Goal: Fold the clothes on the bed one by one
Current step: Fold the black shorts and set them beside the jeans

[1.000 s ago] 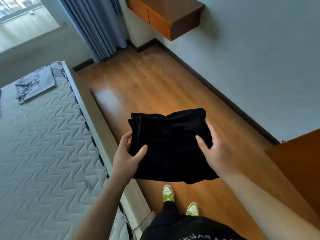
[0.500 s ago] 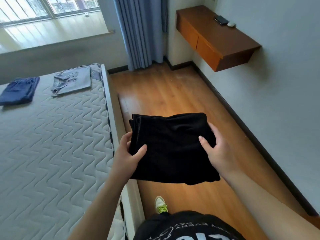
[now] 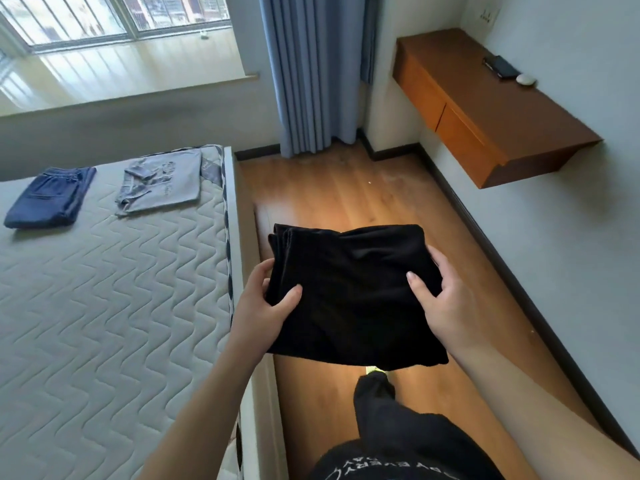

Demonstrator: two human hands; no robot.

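Observation:
A folded black garment (image 3: 353,292) hangs in the air above the wooden floor, beside the bed's right edge. My left hand (image 3: 266,306) grips its left side, thumb on top and fingers underneath. My right hand (image 3: 440,299) grips its right side the same way. On the grey quilted mattress (image 3: 104,306) lie two folded pieces at the far end: a navy garment (image 3: 48,197) at the left and a grey shirt (image 3: 162,181) near the right corner.
A wall-mounted wooden desk (image 3: 491,109) with a phone and a small white object juts out at the right. Blue curtains (image 3: 318,71) hang at the far wall beside the window. A strip of wooden floor (image 3: 346,188) runs between bed and wall.
The view has swung up and left, bringing the window, the navy garment and the whole desk into sight. Both hands keep the same grip on the black garment.

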